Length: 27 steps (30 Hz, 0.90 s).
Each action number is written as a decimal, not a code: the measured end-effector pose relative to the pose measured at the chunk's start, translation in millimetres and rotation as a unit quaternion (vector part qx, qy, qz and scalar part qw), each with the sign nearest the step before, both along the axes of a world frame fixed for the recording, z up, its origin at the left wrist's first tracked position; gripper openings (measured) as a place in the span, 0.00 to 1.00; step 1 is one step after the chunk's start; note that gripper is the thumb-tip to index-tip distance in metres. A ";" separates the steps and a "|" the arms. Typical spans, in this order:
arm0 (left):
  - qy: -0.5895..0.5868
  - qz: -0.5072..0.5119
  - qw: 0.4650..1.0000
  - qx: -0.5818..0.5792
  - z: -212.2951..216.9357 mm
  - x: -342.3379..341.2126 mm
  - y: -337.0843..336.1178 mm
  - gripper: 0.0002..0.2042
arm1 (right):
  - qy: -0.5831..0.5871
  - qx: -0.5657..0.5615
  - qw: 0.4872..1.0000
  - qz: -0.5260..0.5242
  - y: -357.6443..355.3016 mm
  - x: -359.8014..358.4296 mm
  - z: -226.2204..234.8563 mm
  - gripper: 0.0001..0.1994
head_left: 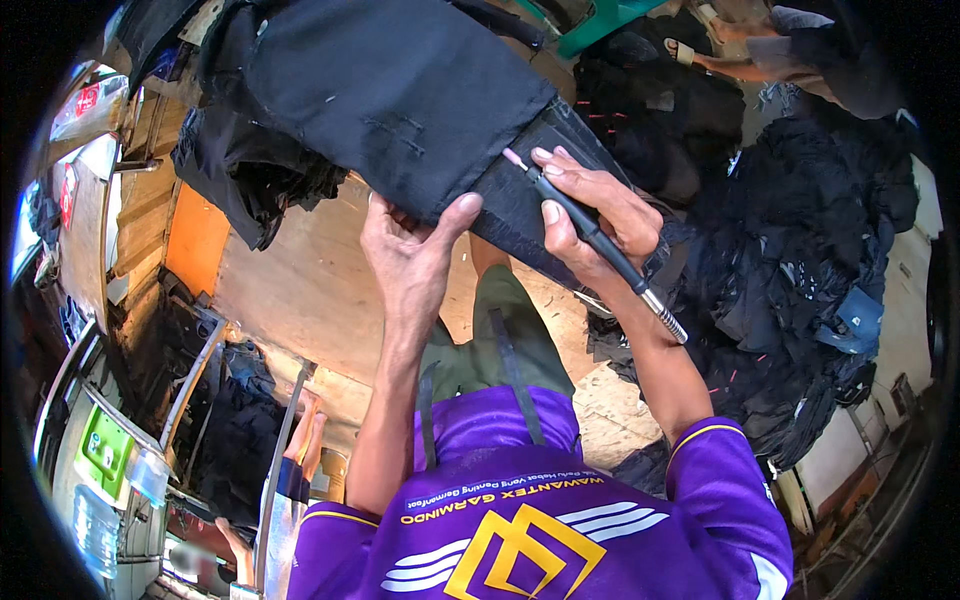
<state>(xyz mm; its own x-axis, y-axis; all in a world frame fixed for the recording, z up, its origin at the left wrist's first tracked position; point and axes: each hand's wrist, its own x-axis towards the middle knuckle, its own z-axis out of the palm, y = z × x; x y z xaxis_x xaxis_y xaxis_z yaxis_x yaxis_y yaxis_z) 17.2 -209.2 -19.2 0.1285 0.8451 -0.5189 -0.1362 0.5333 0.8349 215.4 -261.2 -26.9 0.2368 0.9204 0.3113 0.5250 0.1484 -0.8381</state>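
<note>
A leg of black denim trousers (400, 75) is drawn over a long dark board (530, 235) that slants across in front of me. Scuffed marks show on its cloth. My left hand (415, 240) pinches the near edge of the hem, thumb on top and fingers under the cloth. My right hand (605, 205) grips a slim black rotary grinder (590, 228) like a pen. Its small pink stone tip lies close to the hem edge; whether it touches the cloth I cannot tell. A ribbed metal end points back along my forearm.
Bunched black cloth (250, 170) hangs from the board on the left. A large heap of black garments (790, 270) lies on the right. Other people's legs (740, 68) show at the far right. At the left are an orange panel (197, 240) and a clear water jug (95, 530).
</note>
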 end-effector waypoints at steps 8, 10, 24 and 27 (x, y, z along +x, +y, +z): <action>0.065 -0.037 0.997 0.004 -17.9 -21.0 13.9 0.22 | -0.025 0.011 0.999 0.037 14.7 -4.5 -7.5 0.13; 0.023 -0.016 0.999 0.024 -25.2 -26.9 11.3 0.21 | -0.038 0.052 0.996 0.069 15.2 -11.2 -9.4 0.12; -0.034 0.042 0.996 0.073 -49.6 -35.8 -1.9 0.16 | -0.050 0.000 0.990 0.130 7.5 -32.2 -9.4 0.17; -0.031 0.037 0.997 0.052 -49.3 -35.9 -1.9 0.17 | -0.056 -0.004 0.991 0.122 6.9 -32.9 -8.3 0.17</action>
<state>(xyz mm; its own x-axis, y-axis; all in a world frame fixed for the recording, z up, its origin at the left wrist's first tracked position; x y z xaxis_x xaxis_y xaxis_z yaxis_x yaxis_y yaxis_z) -18.7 -211.1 -68.5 0.0934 0.9020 -0.4215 -0.2254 0.4315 0.8735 182.5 -254.4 -35.2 -0.0289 0.9482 0.3163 0.5639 0.2768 -0.7781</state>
